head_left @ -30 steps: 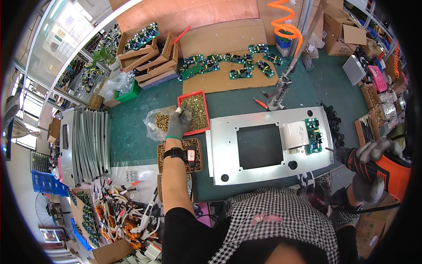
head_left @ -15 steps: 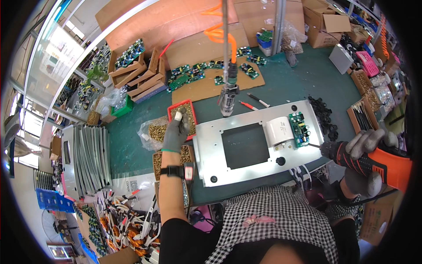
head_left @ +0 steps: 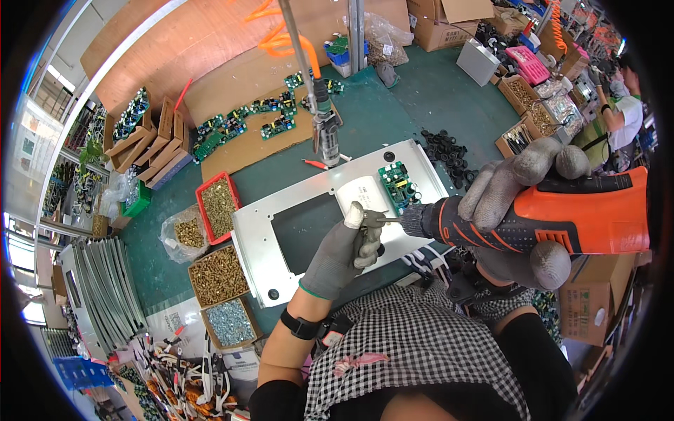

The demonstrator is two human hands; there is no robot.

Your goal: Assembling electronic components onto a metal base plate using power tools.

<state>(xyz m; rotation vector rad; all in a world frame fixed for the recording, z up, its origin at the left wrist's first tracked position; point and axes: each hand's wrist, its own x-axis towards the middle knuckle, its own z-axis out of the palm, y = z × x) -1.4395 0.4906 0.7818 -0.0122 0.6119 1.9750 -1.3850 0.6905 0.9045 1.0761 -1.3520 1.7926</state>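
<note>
We've got an orange-and-black power screwdriver (head_left: 562,210) front and center here, up above the right part of a silver metal panel (head_left: 256,245) and pointing left. Our gloved right hand (head_left: 502,186) is wrapped firmly round its body. The thin bit (head_left: 388,219) sticks out to the left, and our gloved left hand (head_left: 344,249) has its fingers pinched in at the tip; we can't tell if some small part is tucked in there too. So the tool sits on our right, with the bit bridging over to the left.

Just past the bit, a green circuit board (head_left: 397,186) sits on the panel beside a white block (head_left: 358,191). Left of the panel we've got a red bin (head_left: 234,192) of small brass-colored pieces, and off its far right corner, a pile of black rings (head_left: 447,156). A metal air tool (head_left: 327,133) hangs behind the panel.
</note>
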